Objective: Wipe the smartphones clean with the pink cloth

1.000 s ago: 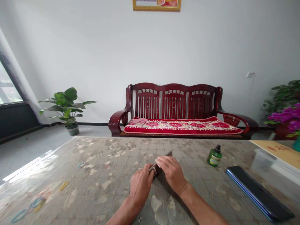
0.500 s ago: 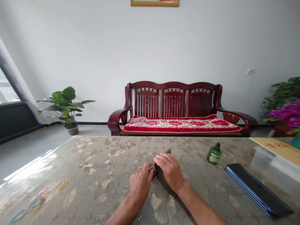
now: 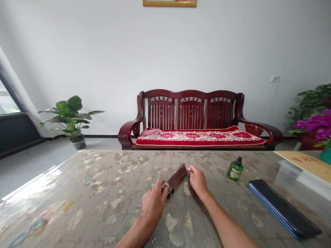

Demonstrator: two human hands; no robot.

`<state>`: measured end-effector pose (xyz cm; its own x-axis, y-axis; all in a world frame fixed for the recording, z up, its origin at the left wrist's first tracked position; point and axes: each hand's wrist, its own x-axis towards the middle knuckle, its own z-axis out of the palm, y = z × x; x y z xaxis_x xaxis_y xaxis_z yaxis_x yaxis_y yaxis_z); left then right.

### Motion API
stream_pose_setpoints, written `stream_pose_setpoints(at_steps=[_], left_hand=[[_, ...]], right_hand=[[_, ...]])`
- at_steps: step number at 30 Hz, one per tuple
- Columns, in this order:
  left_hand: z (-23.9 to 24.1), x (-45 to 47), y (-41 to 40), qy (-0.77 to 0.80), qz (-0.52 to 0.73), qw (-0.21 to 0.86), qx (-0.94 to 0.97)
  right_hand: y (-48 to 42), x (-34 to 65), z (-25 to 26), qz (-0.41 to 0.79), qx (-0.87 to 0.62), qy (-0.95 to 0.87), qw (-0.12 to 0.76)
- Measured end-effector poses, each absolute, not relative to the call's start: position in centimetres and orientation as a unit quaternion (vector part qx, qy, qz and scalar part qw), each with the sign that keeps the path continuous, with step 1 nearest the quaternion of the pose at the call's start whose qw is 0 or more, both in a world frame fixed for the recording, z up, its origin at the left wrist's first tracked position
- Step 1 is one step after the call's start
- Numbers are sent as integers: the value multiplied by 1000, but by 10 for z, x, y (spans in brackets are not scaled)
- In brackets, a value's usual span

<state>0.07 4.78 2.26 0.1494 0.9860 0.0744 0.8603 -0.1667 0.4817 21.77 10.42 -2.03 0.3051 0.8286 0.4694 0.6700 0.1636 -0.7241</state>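
Note:
A brownish smartphone (image 3: 177, 178) is tilted above the table, its back with dark round camera lenses facing partly toward me. My left hand (image 3: 154, 198) is closed around its near, camera end. At the phone's far upper corner, my right hand (image 3: 198, 181) has its fingers pinched together. Something small and pale pinkish shows at those fingertips, too small to name. Whether the right fingers grip the phone's edge itself cannot be made out.
A green bottle (image 3: 235, 168) with a black cap stands at right, near a long dark case (image 3: 283, 208) and a clear plastic box (image 3: 305, 186). Colored rubber bands (image 3: 38, 225) lie at left on the patterned tablecloth (image 3: 103, 206). Behind is a wooden bench (image 3: 191, 113).
My right hand has moved off the phone's upper side to its far right corner, fingers now pinched. The phone's back has turned more into view. My left hand keeps its hold.

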Motion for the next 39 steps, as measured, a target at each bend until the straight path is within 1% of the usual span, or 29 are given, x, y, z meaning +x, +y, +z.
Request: stream_pose_setpoints(at_steps=[3, 6, 10, 14, 17, 21, 23, 26, 31, 35, 39], left_hand=[[21, 0, 50, 618, 210, 177, 736], [21, 0, 51, 618, 224, 187, 730], [21, 1, 51, 622, 230, 205, 720], [19, 2, 52, 617, 244, 229, 712], [12, 2, 54, 600, 276, 225, 716], [2, 1, 59, 557, 329, 205, 734], [-1, 0, 60, 549, 344, 208, 733], [-4, 1, 60, 553, 345, 227, 724], [-17, 5, 57, 522, 340, 267, 736], [-25, 6, 57, 515, 323, 239, 757], [-18, 4, 58, 525, 300, 202, 771]], right_hand=[[100, 220, -22, 73, -653, -581, 480], [98, 218, -22, 58, -652, -572, 495], [100, 211, -25, 55, -619, -579, 529], [97, 203, -24, 49, -579, -618, 530], [87, 191, -16, 31, -543, -670, 505], [75, 178, -6, 10, -499, -748, 437], [76, 177, -6, -10, -514, -750, 416], [82, 184, -12, -47, -546, -732, 405], [88, 191, -22, -51, -545, -721, 425], [89, 191, -24, -20, -541, -708, 453], [89, 192, -25, 22, -542, -693, 475]])
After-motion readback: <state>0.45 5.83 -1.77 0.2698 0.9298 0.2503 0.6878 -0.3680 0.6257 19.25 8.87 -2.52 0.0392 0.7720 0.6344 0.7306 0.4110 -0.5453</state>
